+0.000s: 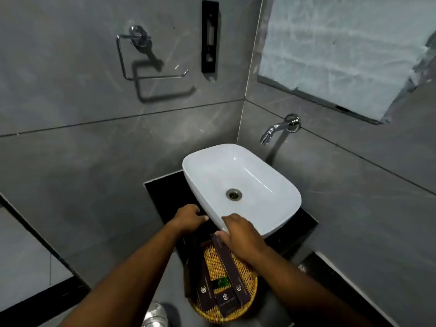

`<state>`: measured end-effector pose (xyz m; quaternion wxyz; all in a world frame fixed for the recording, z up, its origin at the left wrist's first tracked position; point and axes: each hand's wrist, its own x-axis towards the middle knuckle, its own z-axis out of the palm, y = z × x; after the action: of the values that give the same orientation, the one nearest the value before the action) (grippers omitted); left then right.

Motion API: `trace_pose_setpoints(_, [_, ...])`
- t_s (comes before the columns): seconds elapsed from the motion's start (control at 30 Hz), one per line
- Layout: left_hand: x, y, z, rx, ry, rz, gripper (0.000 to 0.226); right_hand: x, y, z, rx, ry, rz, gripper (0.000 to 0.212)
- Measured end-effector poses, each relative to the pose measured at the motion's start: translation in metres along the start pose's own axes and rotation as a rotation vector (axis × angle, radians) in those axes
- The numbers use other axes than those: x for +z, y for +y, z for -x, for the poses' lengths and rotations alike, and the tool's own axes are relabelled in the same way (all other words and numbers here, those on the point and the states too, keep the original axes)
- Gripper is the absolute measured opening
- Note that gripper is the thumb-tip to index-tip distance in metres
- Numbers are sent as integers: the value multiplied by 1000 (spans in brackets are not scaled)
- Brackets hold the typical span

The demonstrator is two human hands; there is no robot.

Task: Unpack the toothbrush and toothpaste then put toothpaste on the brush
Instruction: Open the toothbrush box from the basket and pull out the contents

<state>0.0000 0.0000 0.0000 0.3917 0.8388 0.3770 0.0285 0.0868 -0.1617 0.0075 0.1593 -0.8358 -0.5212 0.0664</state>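
A round woven basket sits on the black counter in front of the sink and holds several long dark brown boxes with a light logo. My right hand rests over the far end of the longest box, fingers curled on it. A second box lies at the basket's left and a third at its near edge. My left hand hovers over the counter just left of the sink, fingers loosely bent, holding nothing. No toothbrush or toothpaste shows outside the boxes.
A white vessel sink with a metal drain stands on the black counter. A chrome tap juts from the grey tiled wall at right. A chrome ring holder hangs on the left wall.
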Motion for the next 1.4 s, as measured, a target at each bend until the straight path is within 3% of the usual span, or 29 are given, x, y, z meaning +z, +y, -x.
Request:
trace_pose_setpoints(0.13, [15, -9, 3, -73, -34, 26, 30, 25, 4, 16, 16, -96, 15, 28])
trace_pose_setpoints(0.33, [34, -16, 10, -99, -46, 70, 17, 49, 17, 18, 237, -256, -21, 32])
trace_pose_setpoints(0.4, [40, -18, 13, -97, -35, 60, 22, 56, 20, 18, 281, -282, -43, 32])
trace_pose_setpoints(0.67, [37, -10, 18, -48, 109, 196, 29, 57, 17, 15, 280, -128, -180, 24])
trace_pose_setpoints(0.83, [21, 2, 18, -62, 143, 434, 11, 45, 6, 12, 195, -18, -262, 29])
trace_pose_setpoints(1.0, [0, 14, 14, -104, 201, 552, 28, 32, 1, 0, 110, 67, -242, 33])
trace_pose_setpoints(1.1, [-10, 18, 12, -206, 249, 743, 36, 26, -1, -4, 66, 122, -184, 31])
trace_pose_setpoints(1.2, [-17, 21, 15, -241, 231, 907, 30, 23, -4, -6, 31, 165, -154, 31])
trace_pose_setpoints(1.4, [-20, 13, 22, -175, 139, 949, 12, 22, -6, -5, -17, 191, -104, 34])
